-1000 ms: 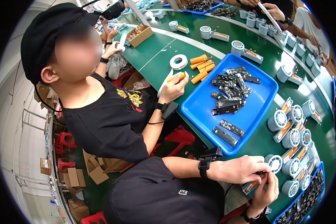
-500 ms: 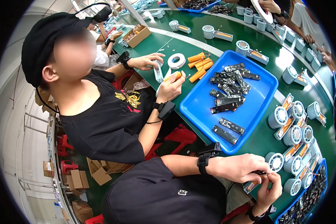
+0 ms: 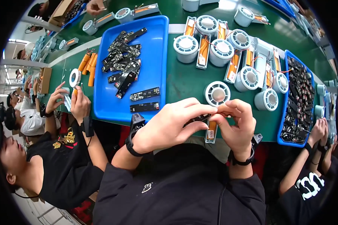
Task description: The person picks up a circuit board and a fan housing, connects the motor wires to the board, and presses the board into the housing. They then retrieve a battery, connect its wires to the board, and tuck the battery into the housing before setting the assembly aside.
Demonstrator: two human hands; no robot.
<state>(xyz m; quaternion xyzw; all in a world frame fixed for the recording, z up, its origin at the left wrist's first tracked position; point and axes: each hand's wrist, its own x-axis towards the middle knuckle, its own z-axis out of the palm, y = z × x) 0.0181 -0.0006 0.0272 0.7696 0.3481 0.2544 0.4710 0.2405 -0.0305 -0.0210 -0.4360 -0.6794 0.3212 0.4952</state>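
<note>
Close in front of my body, my left hand (image 3: 172, 122) is closed on a small black circuit board (image 3: 197, 119), mostly covered by the fingers. My right hand (image 3: 237, 125) meets it from the other side, its thumb and fingers pinching thin wires (image 3: 226, 114) at the board's end. Below both hands lies a pale blue fan unit (image 3: 217, 93), its round grille facing up. Its open handle holds an orange battery (image 3: 211, 132) and points toward me.
To the left a blue tray (image 3: 161, 56) holds several black circuit boards. More fan units (image 3: 221, 48) cluster beyond my hands. Another blue tray (image 3: 286, 75) full of boards stands right. A co-worker's hands (image 3: 80, 105) handle a pale blue housing near orange batteries (image 3: 92, 70) and a tape roll (image 3: 75, 77).
My view has swung right, so the fan units and right-hand tray show more fully. My hands stay together at the board and wires. The left co-worker still holds the housing and a battery.
</note>
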